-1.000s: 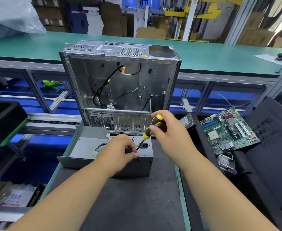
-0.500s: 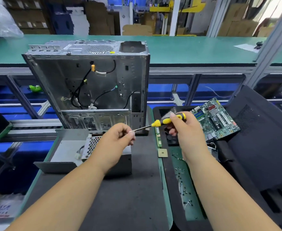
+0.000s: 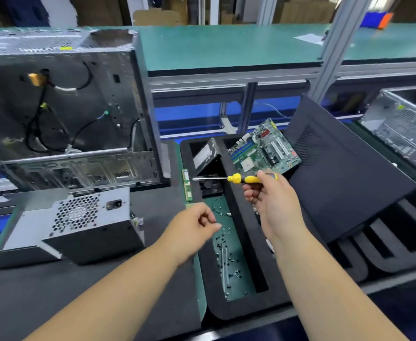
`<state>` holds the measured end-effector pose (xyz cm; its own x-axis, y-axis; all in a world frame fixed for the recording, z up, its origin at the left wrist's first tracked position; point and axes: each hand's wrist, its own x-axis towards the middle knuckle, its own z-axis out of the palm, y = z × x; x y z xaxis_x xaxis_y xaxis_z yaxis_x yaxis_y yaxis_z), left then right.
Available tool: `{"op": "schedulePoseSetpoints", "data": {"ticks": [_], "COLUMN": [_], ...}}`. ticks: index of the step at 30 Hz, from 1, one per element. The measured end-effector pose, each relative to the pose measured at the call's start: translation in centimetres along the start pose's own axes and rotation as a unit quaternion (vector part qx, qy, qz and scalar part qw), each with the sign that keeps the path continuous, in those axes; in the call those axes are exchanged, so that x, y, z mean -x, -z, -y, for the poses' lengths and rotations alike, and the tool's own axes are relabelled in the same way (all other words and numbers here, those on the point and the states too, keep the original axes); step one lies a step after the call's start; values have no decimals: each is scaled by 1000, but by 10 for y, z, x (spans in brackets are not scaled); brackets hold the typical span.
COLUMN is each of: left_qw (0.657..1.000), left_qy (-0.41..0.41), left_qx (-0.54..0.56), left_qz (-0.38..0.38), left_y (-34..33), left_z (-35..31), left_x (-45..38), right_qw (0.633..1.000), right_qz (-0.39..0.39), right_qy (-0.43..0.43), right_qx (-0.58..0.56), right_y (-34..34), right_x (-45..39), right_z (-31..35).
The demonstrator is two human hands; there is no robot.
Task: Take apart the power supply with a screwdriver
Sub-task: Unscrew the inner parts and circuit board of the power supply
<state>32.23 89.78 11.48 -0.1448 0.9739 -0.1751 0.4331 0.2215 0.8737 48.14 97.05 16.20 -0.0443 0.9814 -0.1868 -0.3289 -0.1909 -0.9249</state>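
Both hands have swung rightward since half a second ago, away from the power supply and over toward the foam tray. My left hand (image 3: 197, 227), which was up at the screwdriver's tip, now sits lower, above the tray's near slot, fingers loosely curled with thumb and forefinger drawn together; I cannot tell whether a screw is pinched between them. My right hand (image 3: 267, 198) grips the yellow-and-black-handled screwdriver (image 3: 236, 178) with curled fingers, its steel shaft lying roughly level and pointing left, above the tray.

The grey metal power supply box with the honeycomb fan grille (image 3: 88, 225) rests on the dark grey work mat (image 3: 103, 286), well apart from both hands, its grille and socket face upward. Just behind it stands the open, stripped silver computer case (image 3: 79, 107) with black cables hanging inside.

The black foam tray with long slots (image 3: 246, 232) lies to the right of the mat. Small dark loose screws (image 3: 226, 254) are scattered on the green floor of its near slot. A green motherboard (image 3: 263, 148) leans in the tray's far end, beside a black perforated side panel (image 3: 337, 173).
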Motion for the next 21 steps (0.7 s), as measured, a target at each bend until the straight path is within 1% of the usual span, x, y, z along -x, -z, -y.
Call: {"op": "schedulePoseSetpoints", "data": {"ticks": [3,7,11,13,17,21], "left_qw": [999,999,999,999,999,994], "left_qy": [29,37,41,31,-10,-57], "left_qx": [-21,-27,32,39,16,-10], "left_qz": [8,3,9,6,-38,-98], "left_y": [-23,-36,-39,-36,-14,27], "left_z": [9,13,11,11,13,15], "left_x": [-6,-11,-11,-8,2,13], "right_qw": [1000,1000,999,998,997,994], "right_qz": [-4,2,22,38,72,104], "right_qy": [-11,-20,-28,-30,-33,-24], "right_qx": [6,16,25,27,25,4], "right_y": [19,30,29,24,6,-25], "right_x": [-2,-5,-8,-9,-9,-5], "right_z": [-3,-7,-12,-15,-20,-22]}}
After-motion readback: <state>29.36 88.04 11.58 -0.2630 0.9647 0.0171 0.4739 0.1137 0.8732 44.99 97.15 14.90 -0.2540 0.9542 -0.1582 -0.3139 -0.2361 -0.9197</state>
